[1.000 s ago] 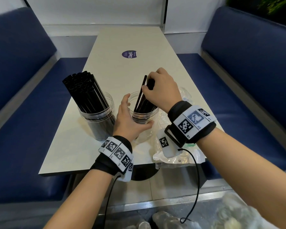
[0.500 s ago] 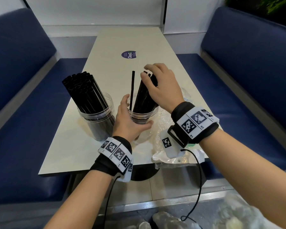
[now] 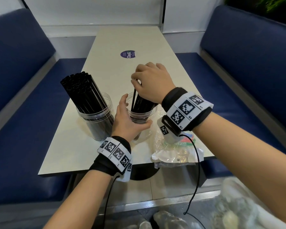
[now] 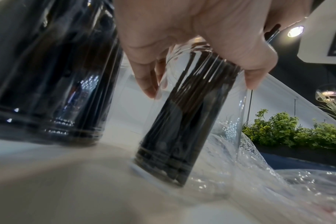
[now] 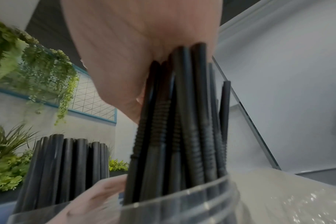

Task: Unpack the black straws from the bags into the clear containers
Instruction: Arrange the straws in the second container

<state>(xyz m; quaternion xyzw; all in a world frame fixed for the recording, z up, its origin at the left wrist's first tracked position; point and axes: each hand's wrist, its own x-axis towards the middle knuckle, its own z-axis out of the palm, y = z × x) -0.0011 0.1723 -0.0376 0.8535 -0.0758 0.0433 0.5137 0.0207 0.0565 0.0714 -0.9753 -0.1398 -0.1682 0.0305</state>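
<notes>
Head view: two clear containers (image 3: 96, 118) of black straws (image 3: 82, 91).

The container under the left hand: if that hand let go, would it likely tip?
Possibly: the container looks tall, thin-walled and light. Its straws rise above the rim, and the right hand grips their tops. The left hand steadies it.

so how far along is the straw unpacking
Done: the left container stands packed with black straws. In hand: the right hand grips the tops of a straw bundle standing in the right container, which the left hand steadies. The plastic bag on the table looks emptied; whether more remain unopened is unclear.
</notes>
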